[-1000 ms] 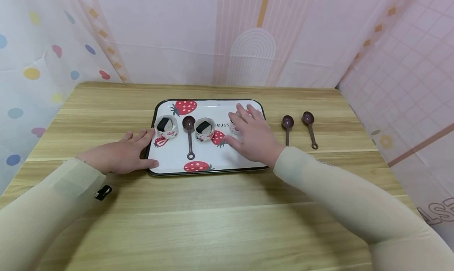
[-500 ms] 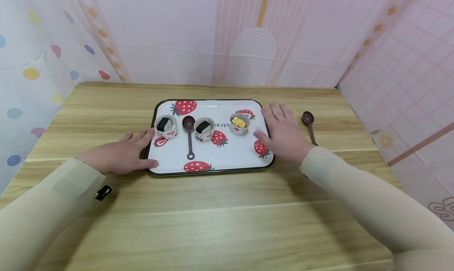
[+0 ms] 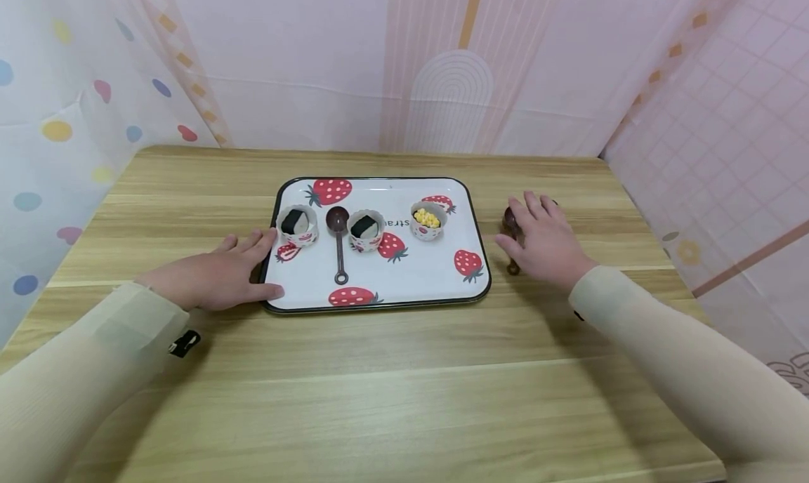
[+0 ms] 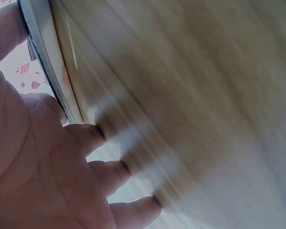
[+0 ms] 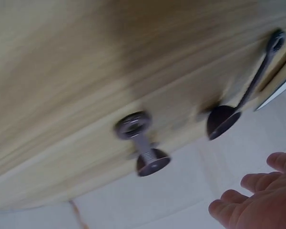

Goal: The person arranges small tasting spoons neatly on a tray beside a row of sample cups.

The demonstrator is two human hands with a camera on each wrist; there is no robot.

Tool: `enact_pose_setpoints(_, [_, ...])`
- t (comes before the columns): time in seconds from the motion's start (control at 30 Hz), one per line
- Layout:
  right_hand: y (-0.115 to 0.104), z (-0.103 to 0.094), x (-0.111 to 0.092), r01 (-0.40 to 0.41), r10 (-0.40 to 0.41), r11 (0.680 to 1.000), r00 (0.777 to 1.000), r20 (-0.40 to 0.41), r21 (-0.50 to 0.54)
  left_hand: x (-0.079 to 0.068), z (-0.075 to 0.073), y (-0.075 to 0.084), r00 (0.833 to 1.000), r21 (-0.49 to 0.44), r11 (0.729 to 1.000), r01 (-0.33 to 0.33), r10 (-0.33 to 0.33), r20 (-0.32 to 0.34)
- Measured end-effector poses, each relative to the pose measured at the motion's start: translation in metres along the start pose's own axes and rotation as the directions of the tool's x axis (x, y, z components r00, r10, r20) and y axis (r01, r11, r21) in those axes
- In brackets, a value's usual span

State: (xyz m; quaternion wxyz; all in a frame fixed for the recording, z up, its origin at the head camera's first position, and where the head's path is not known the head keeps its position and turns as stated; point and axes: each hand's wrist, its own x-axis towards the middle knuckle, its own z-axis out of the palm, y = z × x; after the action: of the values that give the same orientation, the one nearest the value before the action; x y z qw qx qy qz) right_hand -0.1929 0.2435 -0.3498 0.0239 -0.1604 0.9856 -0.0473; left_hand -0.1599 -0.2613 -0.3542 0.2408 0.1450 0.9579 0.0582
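My left hand (image 3: 215, 278) lies at the left edge of the white strawberry tray (image 3: 417, 276), its thumb over the rim. In the left wrist view its straight fingers (image 4: 136, 212) reach down to the tabletop beside the tray. My right hand (image 3: 546, 246) is over the table right of the tray, fingers extended and holding nothing. Under it is a brown measuring spoon (image 3: 513, 267), partly covered. The right wrist view shows this measuring spoon (image 5: 222, 120) and a second measuring spoon (image 5: 152, 163) lying on the table, both apart from the hand.
On the tray stand two paper cups with rice balls, a left cup (image 3: 303, 238) and a middle cup (image 3: 366, 243). Between them lies another brown measuring spoon (image 3: 339, 248). Farther right is a paper cup (image 3: 427, 232) with yellow bits. Printed curtains (image 3: 303, 83) hang behind the table.
My right hand has moved right, from above the cup with yellow bits, past the tray's right edge, to over the loose measuring spoons. The left hand has stayed in place.
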Motion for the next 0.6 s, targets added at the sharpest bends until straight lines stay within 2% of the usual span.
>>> enact_pose_setpoints(0.33, [0.013,-0.001,-0.01,0.008,-0.007,1.0,0.999,0.052,-0.022,0.001,0.001,-0.001,1.0,-0.003,1.0,0.0,0.0,-0.002])
enact_pose_setpoints(0.6, [0.012,0.004,-0.016,0.006,0.0,0.999,0.992,0.125,-0.054,0.001,0.001,-0.001,1.0,-0.005,1.0,0.001,-0.001,0.001])
